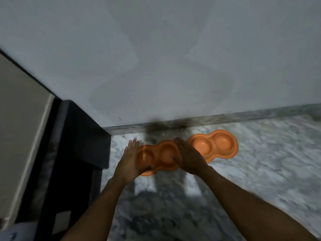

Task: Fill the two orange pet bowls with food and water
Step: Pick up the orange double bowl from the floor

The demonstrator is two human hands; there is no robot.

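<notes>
Two orange double-well pet bowls lie on the marble floor by the wall, and both look empty. The nearer bowl (157,158) sits between my hands. My left hand (128,160) is flat against its left end, fingers stretched out and the thumb near the front rim. My right hand (189,156) covers its right end, fingers straight and pointing at the wall. Neither hand has curled around the bowl. The farther bowl (214,145) lies to the right, apart from both hands. The picture is blurred by motion.
A pale wall (173,58) rises just behind the bowls, with a dark stain (161,126) at its skirting. A black cabinet or door frame (81,136) stands close on the left. Grey marble floor (260,171) spreads to the right and toward me.
</notes>
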